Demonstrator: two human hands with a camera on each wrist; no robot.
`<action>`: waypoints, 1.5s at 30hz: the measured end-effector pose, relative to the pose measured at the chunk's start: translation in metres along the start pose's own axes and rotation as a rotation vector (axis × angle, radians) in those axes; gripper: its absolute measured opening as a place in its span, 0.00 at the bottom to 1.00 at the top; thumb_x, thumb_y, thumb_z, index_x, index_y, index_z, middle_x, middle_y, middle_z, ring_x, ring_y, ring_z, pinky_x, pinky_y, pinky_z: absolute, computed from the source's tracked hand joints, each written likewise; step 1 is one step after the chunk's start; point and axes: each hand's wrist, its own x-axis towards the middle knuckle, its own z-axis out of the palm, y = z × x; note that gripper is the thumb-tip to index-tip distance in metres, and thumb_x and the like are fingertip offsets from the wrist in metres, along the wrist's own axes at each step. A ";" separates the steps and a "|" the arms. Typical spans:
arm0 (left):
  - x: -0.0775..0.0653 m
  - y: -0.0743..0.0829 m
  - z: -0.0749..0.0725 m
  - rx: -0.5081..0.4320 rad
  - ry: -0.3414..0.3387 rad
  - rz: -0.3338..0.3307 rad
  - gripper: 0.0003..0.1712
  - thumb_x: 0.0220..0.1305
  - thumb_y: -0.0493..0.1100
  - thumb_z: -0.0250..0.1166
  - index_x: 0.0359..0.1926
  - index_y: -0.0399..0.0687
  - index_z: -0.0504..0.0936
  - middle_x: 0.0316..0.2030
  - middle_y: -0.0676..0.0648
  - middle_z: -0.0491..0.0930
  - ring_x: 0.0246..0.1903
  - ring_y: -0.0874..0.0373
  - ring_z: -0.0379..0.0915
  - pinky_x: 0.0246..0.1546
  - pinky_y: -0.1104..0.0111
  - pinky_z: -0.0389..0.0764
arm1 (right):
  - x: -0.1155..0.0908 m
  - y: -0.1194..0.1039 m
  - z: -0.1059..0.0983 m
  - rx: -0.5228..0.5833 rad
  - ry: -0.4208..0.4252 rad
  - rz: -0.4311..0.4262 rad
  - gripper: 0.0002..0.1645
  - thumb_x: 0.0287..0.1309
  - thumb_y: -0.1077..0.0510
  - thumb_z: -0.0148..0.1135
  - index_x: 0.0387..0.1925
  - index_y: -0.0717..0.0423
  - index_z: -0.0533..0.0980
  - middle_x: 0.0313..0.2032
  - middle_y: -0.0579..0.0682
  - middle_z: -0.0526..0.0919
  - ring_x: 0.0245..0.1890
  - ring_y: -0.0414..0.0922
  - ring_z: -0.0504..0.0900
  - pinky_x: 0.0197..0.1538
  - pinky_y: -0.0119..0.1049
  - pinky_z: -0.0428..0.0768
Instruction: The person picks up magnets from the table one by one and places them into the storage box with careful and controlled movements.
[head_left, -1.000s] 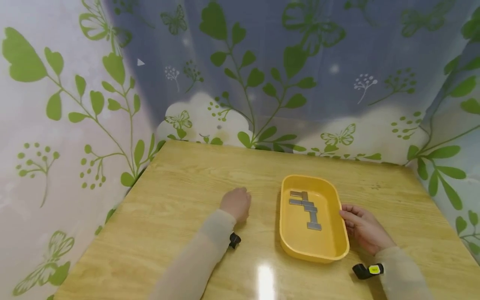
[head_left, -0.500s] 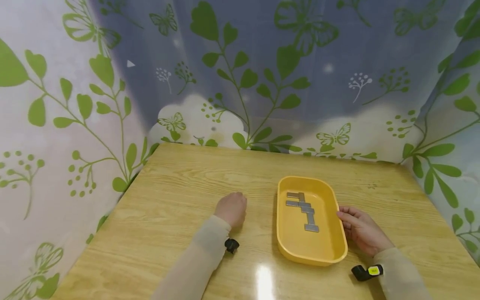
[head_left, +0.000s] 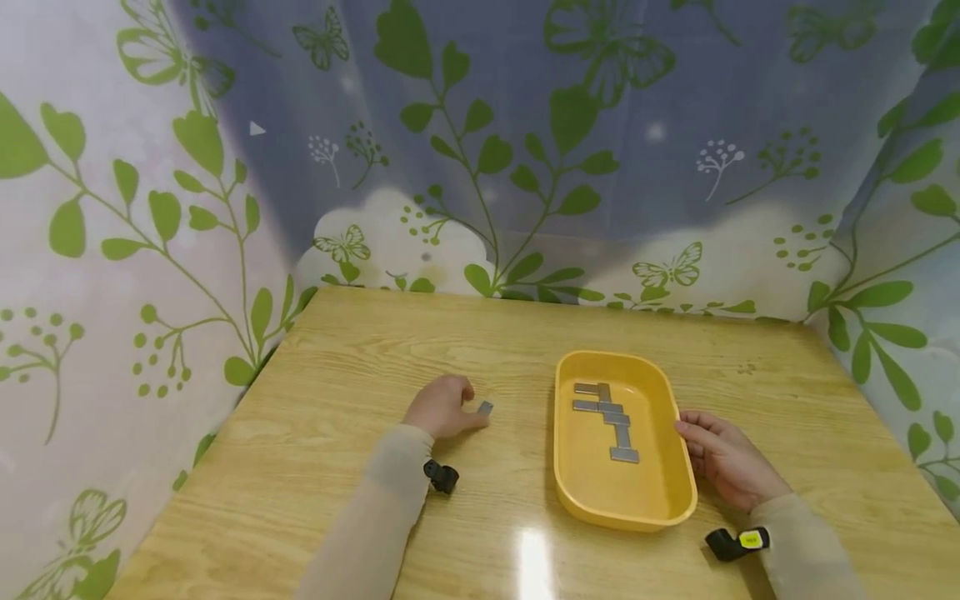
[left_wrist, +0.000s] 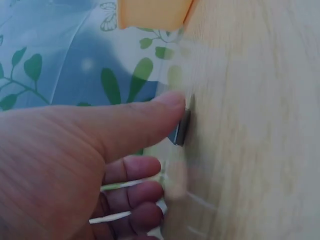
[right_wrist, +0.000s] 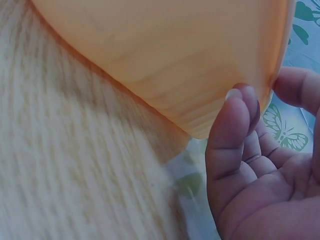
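In the head view a small grey metal rectangular tile (head_left: pixel 486 408) lies on the wooden table. My left hand (head_left: pixel 442 407) is just to its left, thumb and index finger spread apart. From the left wrist, the thumb tip overlaps the end of the tile (left_wrist: pixel 184 127), and the other fingers hang loosely curled. At the right stands a yellow plastic tray (head_left: pixel 626 504), its floor bearing several matching grey tiles (head_left: pixel 615 417) laid end to end and crosswise. My right hand (head_left: pixel 731 458) holds its right rim, thumb at the edge and fingers along the outer wall (right_wrist: pixel 200 100).
The wooden table (head_left: pixel 360 350) reaches back to a cloth curtain (head_left: pixel 525 167) printed with green leaves and butterflies, which also hangs at both sides. Black wrist cameras (head_left: pixel 441 477) sit on both sleeves.
My left hand has drawn back to the left and its thumb and index finger have parted, so a grey tile now shows on the table. The right hand keeps its hold on the tray.
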 end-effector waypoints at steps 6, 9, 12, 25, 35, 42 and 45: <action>0.001 -0.001 0.001 -0.038 -0.031 0.085 0.24 0.56 0.54 0.71 0.49 0.45 0.82 0.44 0.48 0.80 0.43 0.54 0.76 0.45 0.61 0.77 | 0.000 -0.001 0.000 -0.009 -0.009 -0.007 0.19 0.72 0.54 0.49 0.54 0.67 0.67 0.42 0.50 0.83 0.40 0.43 0.83 0.41 0.38 0.81; 0.001 0.001 0.002 -0.035 -0.031 0.115 0.19 0.58 0.50 0.71 0.47 0.46 0.83 0.41 0.49 0.79 0.40 0.56 0.74 0.43 0.62 0.76 | 0.000 -0.001 0.001 -0.007 -0.011 -0.004 0.20 0.72 0.54 0.49 0.54 0.67 0.66 0.42 0.50 0.83 0.40 0.44 0.83 0.42 0.39 0.81; 0.001 0.005 0.003 -0.035 -0.034 0.138 0.14 0.59 0.46 0.70 0.45 0.47 0.84 0.37 0.50 0.78 0.36 0.58 0.72 0.40 0.63 0.75 | 0.000 0.000 0.000 -0.005 -0.009 -0.003 0.20 0.73 0.54 0.49 0.54 0.67 0.66 0.42 0.50 0.83 0.40 0.43 0.83 0.42 0.38 0.81; -0.001 0.016 0.010 0.015 -0.047 0.202 0.07 0.60 0.43 0.69 0.41 0.50 0.85 0.35 0.53 0.77 0.35 0.60 0.72 0.40 0.66 0.75 | -0.001 -0.001 0.000 0.008 -0.029 -0.010 0.21 0.73 0.54 0.48 0.56 0.68 0.64 0.43 0.50 0.83 0.41 0.44 0.83 0.42 0.39 0.81; 0.000 0.016 0.008 0.024 -0.048 0.195 0.08 0.61 0.48 0.68 0.36 0.49 0.84 0.31 0.54 0.74 0.30 0.61 0.68 0.36 0.67 0.73 | -0.001 0.000 0.000 0.013 -0.018 -0.010 0.21 0.73 0.54 0.49 0.56 0.67 0.64 0.43 0.50 0.83 0.41 0.43 0.83 0.42 0.39 0.81; -0.001 0.017 0.006 0.013 -0.085 0.154 0.06 0.60 0.46 0.70 0.31 0.51 0.83 0.28 0.55 0.75 0.29 0.60 0.67 0.34 0.66 0.71 | -0.001 0.001 0.000 0.024 -0.032 -0.027 0.20 0.73 0.54 0.48 0.56 0.67 0.65 0.43 0.50 0.83 0.42 0.44 0.83 0.42 0.38 0.81; -0.002 0.018 0.006 -0.006 -0.095 0.135 0.07 0.60 0.46 0.69 0.28 0.53 0.82 0.26 0.56 0.74 0.27 0.60 0.67 0.32 0.67 0.71 | -0.001 0.001 0.000 0.031 -0.032 -0.026 0.19 0.73 0.55 0.48 0.55 0.66 0.66 0.42 0.50 0.83 0.41 0.44 0.83 0.42 0.38 0.81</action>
